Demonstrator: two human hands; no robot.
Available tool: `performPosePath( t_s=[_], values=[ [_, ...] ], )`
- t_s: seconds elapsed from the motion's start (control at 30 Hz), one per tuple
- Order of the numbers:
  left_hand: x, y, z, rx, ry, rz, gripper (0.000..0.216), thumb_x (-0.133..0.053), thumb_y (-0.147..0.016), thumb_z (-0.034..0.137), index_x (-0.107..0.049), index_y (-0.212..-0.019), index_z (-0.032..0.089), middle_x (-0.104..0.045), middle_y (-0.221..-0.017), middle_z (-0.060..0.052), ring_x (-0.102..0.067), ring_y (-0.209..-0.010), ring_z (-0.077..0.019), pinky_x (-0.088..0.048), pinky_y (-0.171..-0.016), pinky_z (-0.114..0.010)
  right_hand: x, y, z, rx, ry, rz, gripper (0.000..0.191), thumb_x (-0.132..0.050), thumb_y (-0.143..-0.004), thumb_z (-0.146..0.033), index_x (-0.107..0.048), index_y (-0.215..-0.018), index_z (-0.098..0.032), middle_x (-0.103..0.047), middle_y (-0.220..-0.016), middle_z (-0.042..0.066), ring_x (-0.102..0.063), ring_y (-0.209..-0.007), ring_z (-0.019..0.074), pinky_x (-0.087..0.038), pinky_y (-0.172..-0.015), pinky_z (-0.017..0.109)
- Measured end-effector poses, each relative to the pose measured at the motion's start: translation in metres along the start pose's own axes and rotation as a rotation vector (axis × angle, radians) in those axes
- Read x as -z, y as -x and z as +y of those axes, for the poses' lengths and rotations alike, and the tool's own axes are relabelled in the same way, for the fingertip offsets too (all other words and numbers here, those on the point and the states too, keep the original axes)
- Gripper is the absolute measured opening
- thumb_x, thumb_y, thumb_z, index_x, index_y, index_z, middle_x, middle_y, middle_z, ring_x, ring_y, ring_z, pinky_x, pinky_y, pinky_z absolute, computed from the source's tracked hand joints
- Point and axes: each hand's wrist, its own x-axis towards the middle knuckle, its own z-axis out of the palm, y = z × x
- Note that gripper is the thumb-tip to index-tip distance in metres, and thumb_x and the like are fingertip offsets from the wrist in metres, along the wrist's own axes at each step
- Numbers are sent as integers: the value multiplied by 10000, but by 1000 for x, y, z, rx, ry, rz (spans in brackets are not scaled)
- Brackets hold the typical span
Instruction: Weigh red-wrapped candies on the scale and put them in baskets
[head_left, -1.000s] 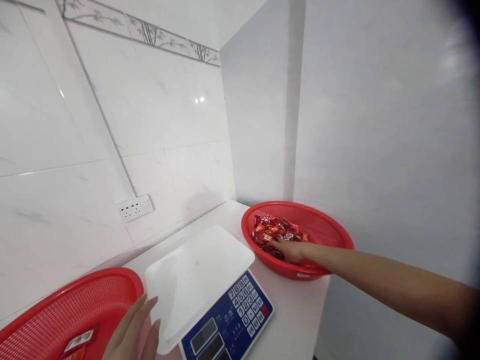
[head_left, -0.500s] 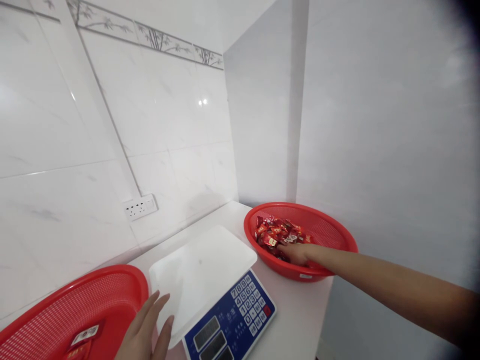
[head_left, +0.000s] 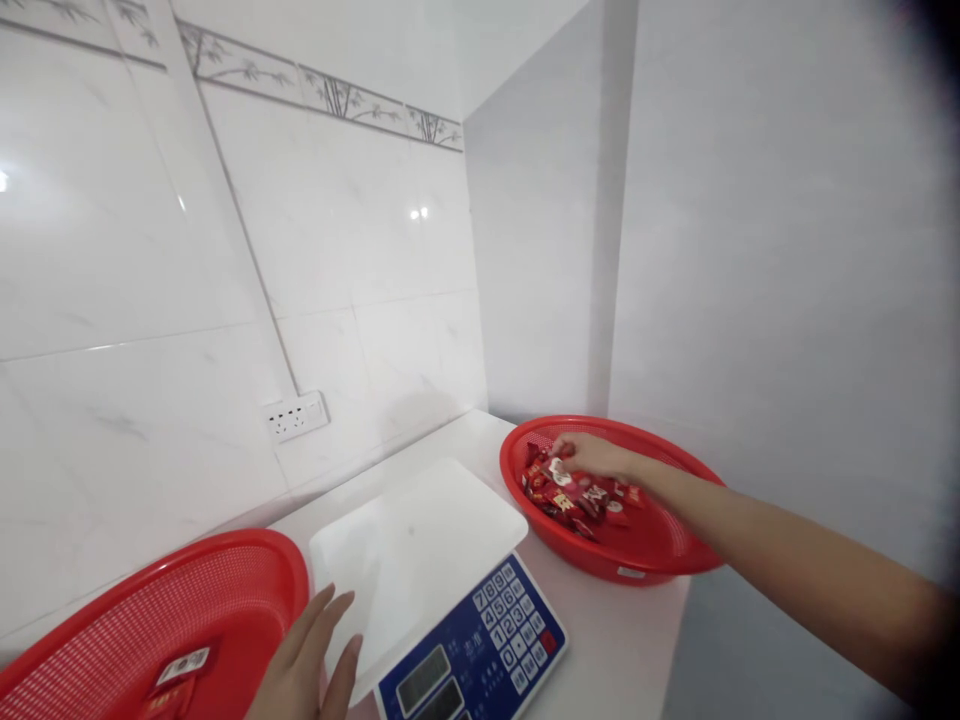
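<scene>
My right hand (head_left: 592,455) reaches into the red plastic basket (head_left: 709,478) on the right, its fingers curled down at small red wrapped packets (head_left: 562,502). A red packet with white print (head_left: 559,472) shows at the fingertips; the palm side is hidden. My left hand (head_left: 304,665) has its fingers apart and holds nothing. It hovers by the near left edge of the white pan (head_left: 420,545) of a blue digital scale (head_left: 472,645), where nothing lies on the pan. Beyond that hand, a second red basket (head_left: 247,560) holds a few red packets (head_left: 176,685).
The scale and right basket stand on a white table (head_left: 607,630) in a corner. A tiled wall (head_left: 352,240) with a power socket (head_left: 296,415) rises behind. A plain grey wall (head_left: 750,250) closes off the right side.
My right hand has shifted from the near part of the packet pile to its far side and risen, spreading some packets. The view has tilted slightly; my left hand keeps its pose.
</scene>
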Motion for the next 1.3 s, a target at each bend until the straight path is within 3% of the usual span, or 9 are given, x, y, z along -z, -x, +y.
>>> performPosePath(
  t_s=[0.07,0.17,0.3,0.43,0.53,0.77,1.07,1.3],
  values=[
    [4,0,3,18,3,-68,440,-359,-858,454,-566,-1190,252,-518,-1335,-66,-490,-1208,-244,-456,-951,-431,-5,1,-27,47,-239,-41,152,-547,-775,-184,-545,-927,-191,-645,-931,39,-629,-758,139,-498,-580,211],
    [12,1,15,68,6,-103,444,-340,-868,434,-541,-1219,251,-488,-1362,-63,-466,-1231,-238,-450,-955,-425,-26,4,-75,95,-534,-195,185,-630,-737,-205,-547,-900,-183,-627,-864,26,-628,-717,129,-518,-559,206],
    [24,5,32,141,27,-97,432,-331,-873,395,-530,-1223,240,-476,-1370,-71,-461,-1236,-237,-438,-962,-436,-66,7,-128,160,-624,-414,244,-682,-705,-201,-542,-904,-178,-613,-833,16,-638,-704,134,-536,-550,209],
    [36,7,41,160,52,-81,425,-342,-873,371,-529,-1225,223,-480,-1364,-90,-463,-1234,-234,-419,-977,-432,-95,8,-156,207,-596,-532,266,-676,-716,-219,-548,-944,-171,-605,-967,55,-636,-718,123,-534,-543,199],
    [42,7,44,167,66,-93,425,-343,-876,366,-524,-1232,221,-473,-1369,-96,-454,-1240,-234,-409,-983,-434,-105,7,-164,210,-560,-528,315,-679,-717,-260,-547,-989,-175,-591,-1072,93,-638,-694,124,-501,-479,178],
    [46,7,47,188,94,-102,427,-347,-876,355,-514,-1244,218,-462,-1378,-95,-438,-1252,-235,-389,-997,-432,-114,1,-162,227,-468,-454,430,-674,-711,-291,-534,-1101,-178,-589,-1106,120,-634,-674,138,-436,-401,163],
    [47,7,48,211,89,-133,435,-350,-872,371,-506,-1253,232,-457,-1384,-85,-430,-1259,-237,-392,-987,-429,-106,-4,-153,204,-392,-400,457,-655,-732,-336,-505,-1146,-213,-553,-1164,123,-649,-658,138,-433,-400,175],
    [47,8,47,191,78,-130,441,-342,-875,373,-504,-1253,215,-463,-1378,-95,-428,-1261,-232,-371,-1009,-433,-101,-2,-149,189,-325,-399,496,-571,-785,-360,-406,-1237,-237,-463,-1286,153,-641,-569,134,-301,-289,166]
  ],
)
